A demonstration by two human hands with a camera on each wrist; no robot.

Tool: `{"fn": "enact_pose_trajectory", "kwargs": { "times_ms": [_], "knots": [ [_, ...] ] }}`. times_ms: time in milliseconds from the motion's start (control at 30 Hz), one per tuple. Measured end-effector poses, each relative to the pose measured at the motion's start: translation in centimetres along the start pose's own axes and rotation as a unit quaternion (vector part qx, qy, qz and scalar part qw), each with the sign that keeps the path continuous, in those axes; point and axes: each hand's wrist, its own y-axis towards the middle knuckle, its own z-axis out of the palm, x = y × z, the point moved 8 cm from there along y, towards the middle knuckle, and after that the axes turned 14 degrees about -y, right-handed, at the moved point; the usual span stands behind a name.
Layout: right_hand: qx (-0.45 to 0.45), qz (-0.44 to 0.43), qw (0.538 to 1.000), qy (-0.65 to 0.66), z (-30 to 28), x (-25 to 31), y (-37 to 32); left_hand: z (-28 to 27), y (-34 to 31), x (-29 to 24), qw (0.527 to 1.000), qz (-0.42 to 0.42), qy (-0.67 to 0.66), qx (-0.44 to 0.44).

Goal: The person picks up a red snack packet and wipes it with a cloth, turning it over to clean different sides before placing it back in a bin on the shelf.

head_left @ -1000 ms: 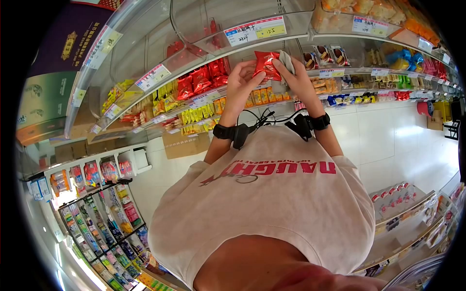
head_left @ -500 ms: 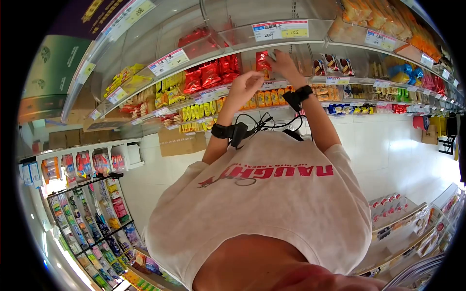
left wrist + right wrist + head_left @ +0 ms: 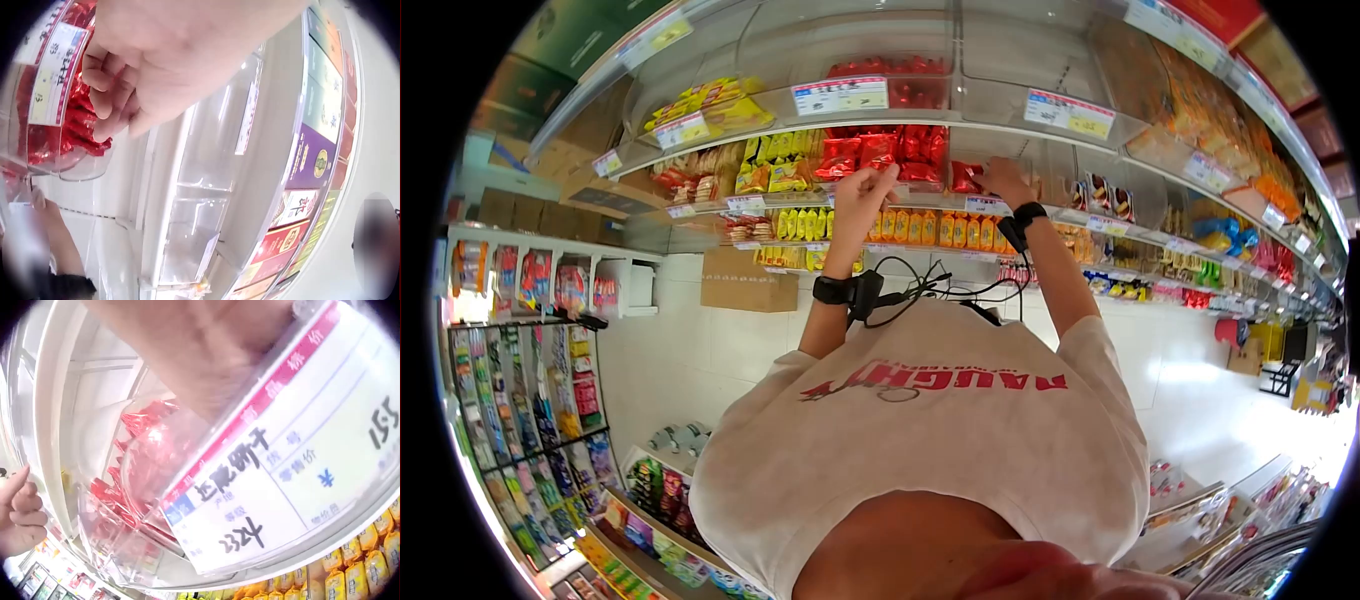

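Observation:
My right hand [image 3: 1007, 181] reaches into a clear shelf bin, its fingers curled at the right end of a shiny red snack packet [image 3: 966, 177] lying there. In the right wrist view a large price label [image 3: 281, 444] hides those fingers. My left hand [image 3: 862, 200] is raised before the neighbouring bin, which holds several red packets [image 3: 878, 151]. The left wrist view shows the left fingers [image 3: 103, 78] loosely curled, with nothing visible between them and red packets [image 3: 81, 119] close behind.
Yellow snack packets [image 3: 788, 176] fill bins to the left, and a row of orange packets [image 3: 945, 228] lies on the tier below. Price labels [image 3: 1070, 113] line the upper shelf's front edge. A cardboard box [image 3: 750, 280] sits on the floor beneath. Black cables [image 3: 915, 290] hang between the wrists.
A second ago both hands held the red packet up, with a grey cloth at the right hand. The left hand let go; the right hand lowered the packet into the bin. The view shifted rightward.

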Motion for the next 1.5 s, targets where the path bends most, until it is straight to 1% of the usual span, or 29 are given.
{"fn": "enact_pose_trajectory", "kwargs": {
  "times_ms": [100,133,200,233,300,333,400,433,500,533,633,667,767,800,833,900,933,1033,1067,1100,1133,1200,1233,1333,1367,1400,1433,1467,1500],
  "knots": [
    [-0.114,0.066,0.991,0.002,-7.5,1.6,-5.7,-2.6,-0.2,-1.1,0.999,0.029,-0.031,-0.025],
    [-0.160,0.071,0.984,0.021,-9.1,2.4,-6.9,-3.7,-0.1,-0.8,0.999,0.020,-0.022,-0.023],
    [-0.250,0.082,0.963,0.059,-11.8,4.3,-9.1,-5.3,0.2,-0.7,0.996,0.085,-0.016,-0.028],
    [-0.290,0.025,0.950,0.109,-12.9,6.4,-10.4,-5.9,0.3,-0.9,0.993,0.115,-0.013,-0.031],
    [-0.360,-0.084,0.906,0.208,-14.7,11.4,-12.9,-5.5,0.7,-1.7,0.989,0.132,0.066,-0.011],
    [-0.355,-0.091,0.909,0.199,-15.3,13.8,-13.0,-5.2,1.1,-2.0,0.985,0.138,0.105,0.000],
    [-0.343,-0.102,0.916,0.182,-15.9,18.5,-12.9,-3.9,2.3,-2.6,0.959,0.205,0.197,0.024],
    [-0.323,-0.084,0.929,0.161,-14.8,19.6,-11.9,-3.2,2.9,-2.6,0.941,0.237,0.240,0.035],
    [-0.292,-0.051,0.948,0.117,-13.3,21.3,-9.0,-3.2,5.0,1.1,0.911,0.261,0.318,0.031],
    [-0.222,-0.007,0.970,0.101,-12.4,22.0,-8.1,-2.9,5.5,1.6,0.893,0.275,0.354,0.027],
    [-0.168,-0.028,0.981,0.098,-9.7,23.0,-6.4,-2.5,5.9,3.6,0.947,0.167,0.253,0.107],
    [-0.171,-0.022,0.977,0.127,-9.5,22.6,-6.4,-2.8,5.6,3.5,0.960,0.144,0.223,0.090],
    [-0.261,-0.068,0.939,0.215,-11.5,22.9,-9.0,-5.0,5.3,3.0,0.987,0.113,0.107,-0.047],
    [-0.299,-0.103,0.924,0.213,-12.4,23.5,-10.6,-6.0,5.6,3.1,0.987,0.135,0.058,-0.069],
    [-0.306,-0.143,0.915,0.222,-13.4,24.6,-12.1,-6.3,5.8,3.7,0.994,0.082,-0.030,-0.066],
    [-0.316,-0.223,0.890,0.241,-15.3,27.0,-15.3,-6.5,5.3,4.5,0.977,-0.026,-0.201,-0.058],
    [-0.234,-0.229,0.906,0.268,-14.5,27.5,-16.1,-6.5,4.3,3.2,0.968,-0.042,-0.242,-0.046],
    [-0.221,-0.244,0.904,0.272,-14.6,28.0,-18.9,-7.0,2.7,2.1,0.985,-0.052,-0.162,-0.011],
    [-0.208,-0.130,0.912,0.328,-14.2,26.0,-19.1,-7.3,3.1,4.0,0.980,-0.024,-0.197,-0.022],
    [-0.194,-0.015,0.905,0.379,-13.7,23.9,-19.7,-7.3,2.5,2.9,0.978,-0.002,-0.207,-0.014],
    [-0.178,0.100,0.882,0.424,-12.8,22.1,-20.2,-7.1,1.3,1.0,0.976,0.020,-0.217,-0.006],
    [-0.272,0.107,0.804,0.518,-13.4,21.2,-20.4,-6.1,-0.8,-2.0,0.971,0.070,-0.226,0.021],
    [-0.317,0.111,0.757,0.561,-13.5,20.9,-20.9,-5.0,-1.5,-1.9,0.979,0.079,-0.181,0.044],
    [-0.233,0.150,0.761,0.586,-11.5,23.6,-20.6,-2.4,-3.3,-1.4,0.987,0.110,-0.040,0.110],
    [-0.203,0.161,0.761,0.595,-10.9,24.2,-20.5,-2.3,-3.8,-1.5,0.984,0.124,-0.041,0.118],
    [-0.175,0.142,0.745,0.628,-9.9,23.8,-20.1,-2.3,-4.1,-1.7,0.982,0.140,-0.042,0.123],
    [-0.173,0.143,0.711,0.666,-9.7,23.7,-20.1,-2.3,-4.6,-2.9,0.978,0.156,-0.044,0.128],
    [-0.171,0.144,0.675,0.703,-9.4,23.6,-20.0,-2.1,-5.2,-2.6,0.983,0.071,-0.012,0.166],
    [-0.170,0.147,0.636,0.738,-9.1,23.5,-20.2,-2.1,-5.5,-2.5,0.984,0.082,-0.013,0.157]
  ]
}}
